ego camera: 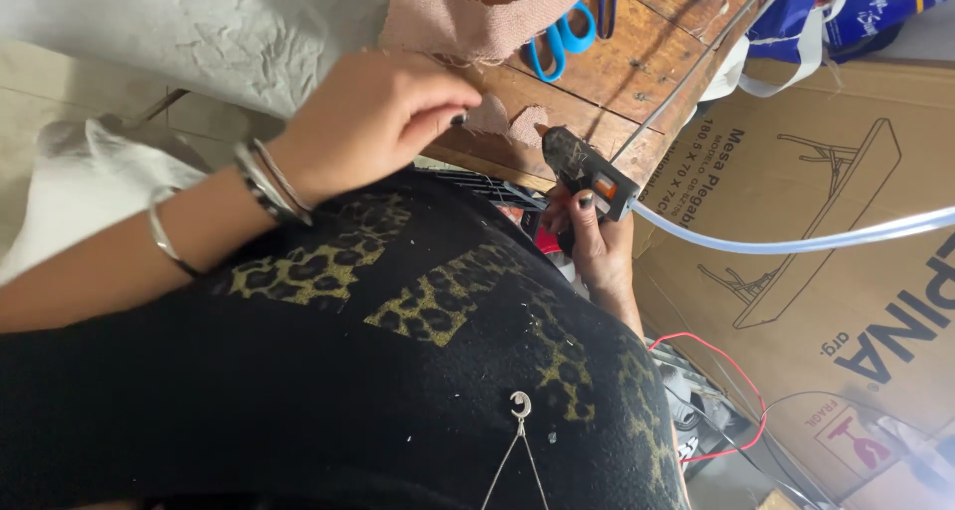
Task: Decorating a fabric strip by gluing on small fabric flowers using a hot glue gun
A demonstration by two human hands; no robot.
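Your left hand [373, 122] pins pink fabric [507, 122] at 12 o'clock; right hand [594, 241] grips the glue gun [587, 172], gluing unfinished.

Blue-handled scissors [559, 34] on wooden table [637, 62]; cardboard box [836, 251] beside it; red wire [731, 371] below.

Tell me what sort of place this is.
Probably a home craft or workshop corner. A worn wooden table holds blue-handled scissors and pink fabric; the right hand grips a hot glue gun, and a large cardboard box leans beside it.
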